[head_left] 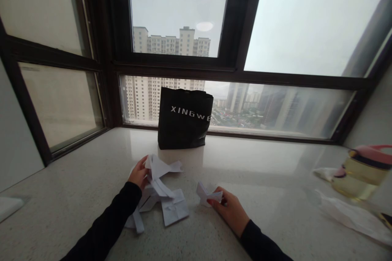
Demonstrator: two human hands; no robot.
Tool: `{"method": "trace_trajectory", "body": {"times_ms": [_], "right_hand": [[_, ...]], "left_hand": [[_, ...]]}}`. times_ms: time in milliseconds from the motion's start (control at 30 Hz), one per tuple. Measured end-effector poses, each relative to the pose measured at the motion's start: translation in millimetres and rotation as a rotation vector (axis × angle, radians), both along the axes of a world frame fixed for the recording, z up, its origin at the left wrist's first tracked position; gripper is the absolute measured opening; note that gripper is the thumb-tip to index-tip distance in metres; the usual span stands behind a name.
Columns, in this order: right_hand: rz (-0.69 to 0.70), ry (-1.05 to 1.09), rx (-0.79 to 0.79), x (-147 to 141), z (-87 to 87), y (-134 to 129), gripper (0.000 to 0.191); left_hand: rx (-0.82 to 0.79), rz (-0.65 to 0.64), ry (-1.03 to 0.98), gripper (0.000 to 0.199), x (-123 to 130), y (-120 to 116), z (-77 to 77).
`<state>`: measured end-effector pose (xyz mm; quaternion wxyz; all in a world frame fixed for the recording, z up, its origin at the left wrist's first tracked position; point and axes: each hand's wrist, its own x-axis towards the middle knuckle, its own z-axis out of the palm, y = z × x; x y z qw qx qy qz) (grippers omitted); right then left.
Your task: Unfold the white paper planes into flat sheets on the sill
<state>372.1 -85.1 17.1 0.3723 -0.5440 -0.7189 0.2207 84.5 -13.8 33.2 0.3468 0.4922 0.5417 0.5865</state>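
Note:
My left hand (140, 174) is closed on a piece of folded white paper (158, 166) at the top of a loose heap. Several more folded paper pieces (150, 200) lie under and around it, some crossing each other. At the heap's right side is a flat, square folded paper (175, 208) with crease lines. To the right, apart from the heap, my right hand (229, 208) pinches a small folded white paper (203, 195) with raised flaps between thumb and fingers. The left fingertips are partly hidden behind the paper.
Behind the papers a black bag (185, 124) with white lettering stands upright on the pale speckled counter (254, 171), close to the window. At the right are a yellowish bottle (361, 173) with a pink lid and a crumpled white tissue (355, 216). A white object (10, 206) lies at the left edge.

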Motion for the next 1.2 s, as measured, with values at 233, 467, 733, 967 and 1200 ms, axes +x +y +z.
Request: {"method": "trace_trajectory", "body": {"times_ms": [233, 467, 733, 967, 1200], "right_hand": [[-0.014, -0.018, -0.001, -0.3, 1.5, -0.8, 0.015], [-0.009, 0.001, 0.007, 0.0, 0.7, -0.5, 0.013], [-0.009, -0.013, 0.003, -0.2, 2.7, -0.8, 0.015], [-0.072, -0.005, 0.079, -0.2, 7.4, -2.8, 0.019], [-0.098, -0.079, 0.087, 3.4, 5.5, -0.4, 0.018]], "left_hand": [[0.016, -0.042, 0.111, 0.049, -21.7, 7.1, -2.6], [-0.005, -0.224, 0.275, 0.036, -18.5, -9.7, 30.7], [-0.006, -0.308, 0.632, 0.019, 0.2, -22.4, 38.3], [-0.018, 0.04, 0.851, 0.022, -30.6, -19.0, 45.4], [-0.087, 0.111, 0.977, 0.02, -44.6, -10.2, 22.2]]}}
